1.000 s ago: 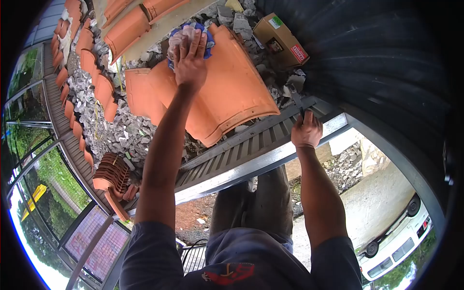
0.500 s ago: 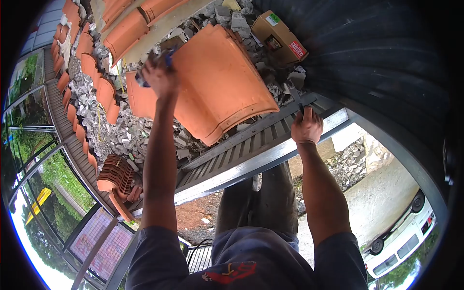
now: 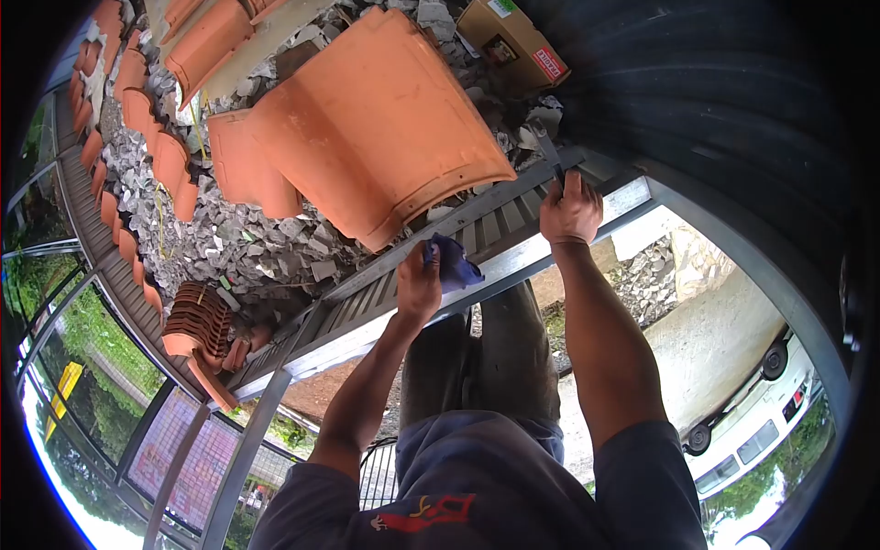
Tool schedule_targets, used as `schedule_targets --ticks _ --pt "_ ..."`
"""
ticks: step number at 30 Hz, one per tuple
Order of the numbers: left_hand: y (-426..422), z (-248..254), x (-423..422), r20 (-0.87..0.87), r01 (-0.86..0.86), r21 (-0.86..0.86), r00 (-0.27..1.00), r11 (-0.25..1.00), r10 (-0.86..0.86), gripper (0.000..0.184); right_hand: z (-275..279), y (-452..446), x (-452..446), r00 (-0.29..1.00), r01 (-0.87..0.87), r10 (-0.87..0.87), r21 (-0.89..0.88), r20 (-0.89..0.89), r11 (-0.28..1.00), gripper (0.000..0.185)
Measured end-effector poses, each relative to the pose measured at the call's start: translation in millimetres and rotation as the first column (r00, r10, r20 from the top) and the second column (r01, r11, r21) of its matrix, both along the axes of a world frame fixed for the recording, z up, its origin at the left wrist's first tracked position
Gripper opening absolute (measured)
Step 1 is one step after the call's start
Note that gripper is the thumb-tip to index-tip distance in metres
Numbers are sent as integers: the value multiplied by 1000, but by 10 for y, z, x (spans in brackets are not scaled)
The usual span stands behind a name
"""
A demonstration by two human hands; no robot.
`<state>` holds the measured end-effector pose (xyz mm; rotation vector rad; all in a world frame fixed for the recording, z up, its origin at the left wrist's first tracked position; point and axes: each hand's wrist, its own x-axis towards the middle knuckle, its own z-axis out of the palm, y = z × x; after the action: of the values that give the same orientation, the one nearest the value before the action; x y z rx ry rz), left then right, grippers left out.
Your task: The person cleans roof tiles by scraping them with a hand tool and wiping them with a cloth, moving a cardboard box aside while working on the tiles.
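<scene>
My left hand (image 3: 420, 291) is closed on a crumpled blue-purple cloth (image 3: 456, 266), close to the metal rail (image 3: 495, 264) in front of my body. Farther right, my right hand (image 3: 573, 211) is wrapped round the dark handle of a tool with a grey metal end (image 3: 548, 151); its exact kind is unclear. That hand sits right by the rail. Beyond the rail, a large orange roof tile (image 3: 385, 110) lies on broken rubble, next to a smaller orange tile (image 3: 247, 160) on its left.
Grey rubble (image 3: 252, 243) spreads across the left. A stack of tiles (image 3: 197, 321) stands near the lower-left corner. At the back right is a cardboard box (image 3: 513, 50) beside a dark corrugated wall (image 3: 697, 101). Below the rail, a white vehicle (image 3: 756, 440) is parked.
My left hand has come off the tiles, moving right and back toward the rail with the cloth. My right hand still grips the tool at the rail. The view has shifted slightly.
</scene>
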<state>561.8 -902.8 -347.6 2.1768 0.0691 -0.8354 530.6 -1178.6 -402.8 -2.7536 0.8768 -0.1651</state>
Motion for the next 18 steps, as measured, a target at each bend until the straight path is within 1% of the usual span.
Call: schedule_targets --ticks 1,2,3,5,6,7,8,9,10,11,12,13,15,17,18 --pt "-35 -24 61 11 -8 -4 1000 1000 8 11 -18 -26 50 1000 0 0 -8 5 1000 22" --pt "-182 115 215 141 -83 -95 985 992 96 16 -3 -26 56 1000 -1 1 -10 -15 1000 22" --pt "-315 248 342 257 -147 -187 947 971 193 21 20 -8 46 1000 -12 12 -3 -15 1000 22" --pt "-640 314 596 299 -114 -456 915 883 272 21 38 6 97 999 17 -16 -14 47 1000 14" --pt "-766 383 711 403 54 -488 899 871 170 19 25 3 97 999 17 -16 -18 48 1000 14" --pt "-868 389 820 509 222 -500 857 837 77 20 17 2 113 998 -1 2 -17 56 1000 14" --pt "-945 273 903 514 209 -499 853 841 93 20 14 -2 120 999 4 -3 -34 35 999 14" --pt "-991 123 939 657 345 -380 754 858 -13 26 12 8 99 1000 9 -9 -48 5 999 13" --pt "-992 -2 934 770 461 -238 626 855 -124 32 -5 9 88 1000 11 -11 -50 -14 999 21" --pt "-934 -140 895 769 450 -241 629 860 -114 32 -18 5 99 1000 -2 2 -53 -15 999 21" --pt "-842 -283 824 802 461 25 520 887 -294 36 -14 8 86 1000 -5 4 -48 -22 999 22" --pt "-759 -422 756 779 442 287 408 850 -475 40 -10 0 69 1000 -1 0 -47 -28 999 22" --pt "-486 -492 607 666 363 525 387 770 -637 39 -33 -13 56 999 -2 0 -58 -37 998 23" --pt "-85 -297 473 499 407 634 434 658 -750 42 -45 -25 60 999 -4 1 -60 -41 998 24" --pt "152 -141 453 429 419 663 466 621 -773 41 -36 -23 57 998 -2 0 -46 -55 999 24"
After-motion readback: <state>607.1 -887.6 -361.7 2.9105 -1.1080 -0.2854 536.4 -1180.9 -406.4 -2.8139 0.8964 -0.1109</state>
